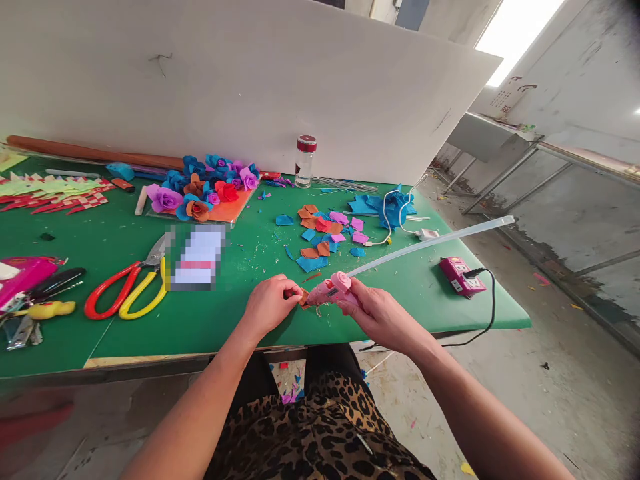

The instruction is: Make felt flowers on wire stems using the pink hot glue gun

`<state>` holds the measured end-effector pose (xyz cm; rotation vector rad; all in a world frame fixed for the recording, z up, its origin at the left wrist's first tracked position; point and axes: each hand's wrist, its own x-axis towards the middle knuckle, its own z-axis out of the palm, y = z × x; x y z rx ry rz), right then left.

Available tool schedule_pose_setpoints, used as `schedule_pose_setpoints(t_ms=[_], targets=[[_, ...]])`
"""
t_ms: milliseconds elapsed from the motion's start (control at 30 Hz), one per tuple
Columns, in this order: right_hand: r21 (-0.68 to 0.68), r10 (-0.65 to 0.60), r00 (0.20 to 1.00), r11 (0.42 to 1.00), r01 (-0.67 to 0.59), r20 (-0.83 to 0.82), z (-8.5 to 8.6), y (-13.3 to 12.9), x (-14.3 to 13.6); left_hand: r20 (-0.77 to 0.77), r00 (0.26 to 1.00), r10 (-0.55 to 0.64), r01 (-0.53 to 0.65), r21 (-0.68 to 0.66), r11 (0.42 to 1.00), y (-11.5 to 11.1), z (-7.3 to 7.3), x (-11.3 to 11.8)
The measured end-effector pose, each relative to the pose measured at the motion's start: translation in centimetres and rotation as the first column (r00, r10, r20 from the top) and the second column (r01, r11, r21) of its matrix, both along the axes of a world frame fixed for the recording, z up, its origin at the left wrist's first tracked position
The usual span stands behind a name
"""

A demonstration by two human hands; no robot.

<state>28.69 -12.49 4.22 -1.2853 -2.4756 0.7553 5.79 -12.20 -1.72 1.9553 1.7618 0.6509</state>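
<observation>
In my right hand (376,312) is a pink hot glue gun (331,289), with a long translucent glue stick (430,245) jutting from its back end toward the upper right. Its nozzle points left, at a small brown petal piece (304,298) pinched in the fingers of my left hand (273,303). Whether the nozzle touches the piece I cannot tell. Just beyond both hands lie loose cut petals (325,227) in brown, blue, pink and red. Farther left, several finished paper flowers (200,190) sit bunched together.
Red-and-yellow-handled scissors (133,287) lie left, beside a blurred-out rectangle (197,257). A lidded glass bottle (305,163) stands against the white board (250,80). At right are a magenta power box (463,277) with a black cord and a white cable (387,213). The green table's (500,319) edge is near.
</observation>
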Motion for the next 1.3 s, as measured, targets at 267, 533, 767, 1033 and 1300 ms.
schedule_pose_setpoints(t_ms=[267, 533, 767, 1033, 1300], targets=[[0.007, 0.002, 1.0, 1.0, -0.002, 0.002, -0.2, 0.1, 0.1, 0.013, 1.0, -0.003, 0.003, -0.001, 1.0, 0.0, -0.1, 0.0], [0.043, -0.004, 0.999, 0.999, 0.002, 0.046, 0.0, 0.1, 0.1, -0.006, 1.0, 0.003, -0.003, 0.004, 1.0, 0.0, -0.4, -0.1], [0.05, -0.005, 0.999, 0.999, 0.003, 0.054, 0.0, 0.2, 0.2, 0.005, 1.0, 0.001, -0.001, 0.006, 1.0, 0.0, -0.5, -0.2], [0.047, -0.019, 0.998, 0.999, 0.017, 0.054, 0.0, 0.4, 0.5, 0.018, 1.0, -0.003, 0.003, 0.024, 1.0, 0.1, -0.9, -0.2], [0.025, -0.022, 0.999, 0.999, 0.021, 0.036, 0.2, 0.5, 0.7, 0.004, 1.0, -0.002, 0.001, 0.034, 0.999, 0.1, -1.1, -0.3]])
